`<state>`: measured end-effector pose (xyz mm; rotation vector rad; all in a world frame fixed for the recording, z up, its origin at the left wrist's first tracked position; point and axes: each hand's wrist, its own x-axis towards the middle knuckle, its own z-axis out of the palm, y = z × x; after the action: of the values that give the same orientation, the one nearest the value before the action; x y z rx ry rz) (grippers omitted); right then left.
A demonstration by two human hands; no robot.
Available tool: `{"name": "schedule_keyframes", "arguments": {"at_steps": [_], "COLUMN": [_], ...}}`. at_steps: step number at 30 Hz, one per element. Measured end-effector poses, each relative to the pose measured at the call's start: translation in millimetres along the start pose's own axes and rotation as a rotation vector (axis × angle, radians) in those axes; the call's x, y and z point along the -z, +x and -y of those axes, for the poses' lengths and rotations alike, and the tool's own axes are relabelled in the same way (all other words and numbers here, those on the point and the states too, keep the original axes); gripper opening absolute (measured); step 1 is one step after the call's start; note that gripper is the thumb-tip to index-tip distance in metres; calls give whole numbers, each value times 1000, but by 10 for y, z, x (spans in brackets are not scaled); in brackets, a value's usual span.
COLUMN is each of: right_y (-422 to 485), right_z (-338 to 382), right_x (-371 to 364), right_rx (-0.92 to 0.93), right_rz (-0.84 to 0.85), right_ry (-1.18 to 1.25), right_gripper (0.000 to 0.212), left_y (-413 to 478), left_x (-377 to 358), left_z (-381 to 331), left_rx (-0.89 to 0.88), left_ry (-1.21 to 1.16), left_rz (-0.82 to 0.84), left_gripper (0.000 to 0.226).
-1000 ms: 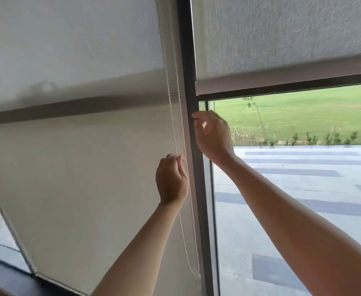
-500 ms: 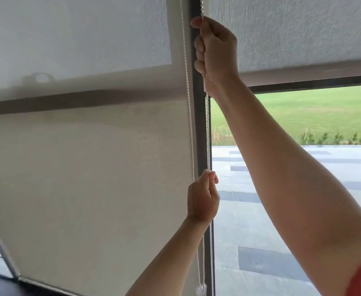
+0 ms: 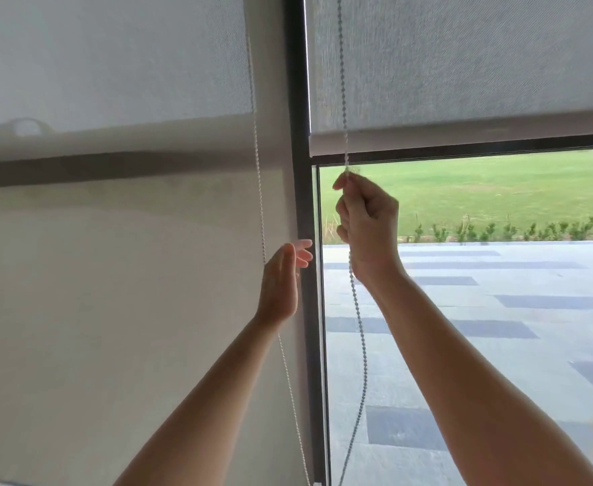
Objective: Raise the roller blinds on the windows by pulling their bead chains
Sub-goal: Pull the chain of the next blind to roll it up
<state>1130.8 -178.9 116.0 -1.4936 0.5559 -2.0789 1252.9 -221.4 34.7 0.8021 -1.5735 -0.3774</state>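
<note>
Outside lawn (image 3: 498, 191) unchanged; right hand (image 3: 368, 219) lower, left hand (image 3: 281, 278) released.

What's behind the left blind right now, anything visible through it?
Through the left blind only a dark horizontal frame bar and a faint rounded shape show as shadows. The fabric hides the view outside. The left hand is open beside its chain.

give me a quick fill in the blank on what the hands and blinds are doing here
1. The right hand is closed around a bead ____.
2. The left hand is ____, with fingers spread and gripping nothing.
3. The right blind is ____ raised, with grass showing under its bottom bar.
4. The left blind hangs ____ than the right one.

Missing words: chain; open; partly; lower
</note>
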Motion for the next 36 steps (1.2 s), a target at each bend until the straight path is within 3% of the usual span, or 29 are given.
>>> {"name": "schedule_keyframes", "arguments": {"at_steps": [5, 10, 15, 17, 20, 22, 24, 27, 29, 31, 36], "right_y": [-624, -1305, -1760, -1748, -1420, -981, -441, 289, 619, 829, 852], "right_z": [-597, -1142, -1515, -1591, -1515, -1336, -1006, -306, 119, 424, 556], "right_x": [193, 385, 627, 737, 895, 989, 957, 620, 305, 0, -312], "right_rx": [-114, -151, -230, -319, -527, -634, -574, -286, -182, -141, -115], "right_rz": [-10, 3, 100, 193, 498, 656, 593, 374, 360, 349, 225], "right_ry": [-86, -281, -432, -518, -626, -673, -694, -609, -357, -85, 45], "right_gripper": [34, 37, 41, 40, 39, 57, 64, 34, 25, 28, 25], "left_y": [435, 769, 626, 354, 43, -143, -347, -638, -837, -1059, -1544], "left_x": [24, 10, -175, -259, -319, -360, -414, -528, -621, -713, -812], "left_z": [-473, -969, -903, -745, -491, -338, -177, 91, 253, 398, 688], "left_rx": [-6, -11, -15, -103, -176, -182, -169, -106, -70, -60, 12], "left_ry": [-142, -421, -376, -279, -152, -100, -42, 37, 80, 110, 113], "left_rz": [-63, 74, -220, -293, -345, -367, -363, -321, -273, -224, -107], "left_gripper": [51, 30, 36, 36, 32, 32, 31, 32, 33, 33, 29]}}
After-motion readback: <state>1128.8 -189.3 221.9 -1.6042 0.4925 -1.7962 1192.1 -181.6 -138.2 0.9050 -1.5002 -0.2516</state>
